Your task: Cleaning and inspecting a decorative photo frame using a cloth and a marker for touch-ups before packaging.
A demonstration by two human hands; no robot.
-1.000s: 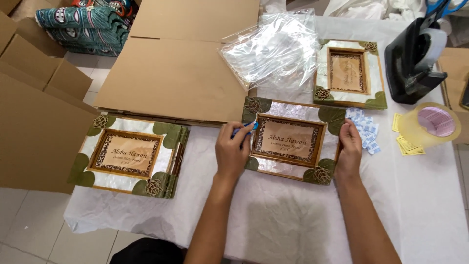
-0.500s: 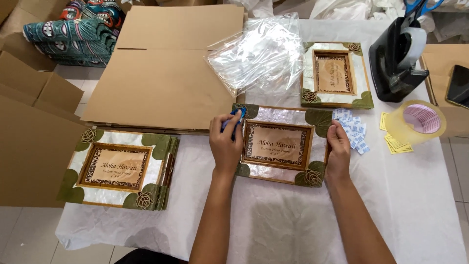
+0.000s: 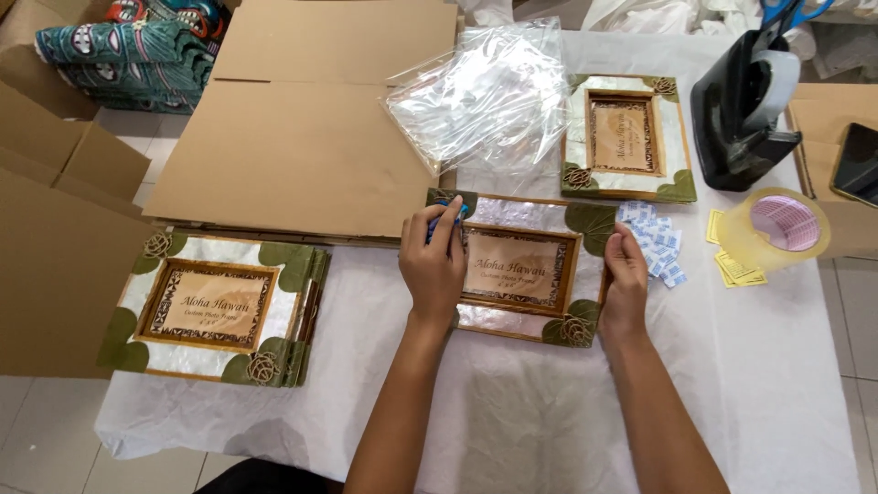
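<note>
A shell-and-wood photo frame (image 3: 521, 265) with green leaf corners lies flat on the white-covered table (image 3: 512, 421). My left hand (image 3: 433, 263) rests on the frame's left side, fingers curled around a small blue object (image 3: 437, 218) whose kind I cannot make out. Over on the frame's right edge sits my right hand (image 3: 626, 279), thumb on top and fingers gripping the side.
A stack of similar frames (image 3: 215, 306) lies at the left. Another frame (image 3: 625, 137) lies at the back, beside clear plastic bags (image 3: 485, 96). Flat cardboard (image 3: 293, 137), small blue-and-white sachets (image 3: 654, 240), a tape roll (image 3: 776, 224), yellow labels (image 3: 739, 267) and a black tape dispenser (image 3: 745, 110) surround them.
Both hands stay on the middle frame. My left hand with the blue object has shifted slightly along the frame's left side; the view has drifted a little.
</note>
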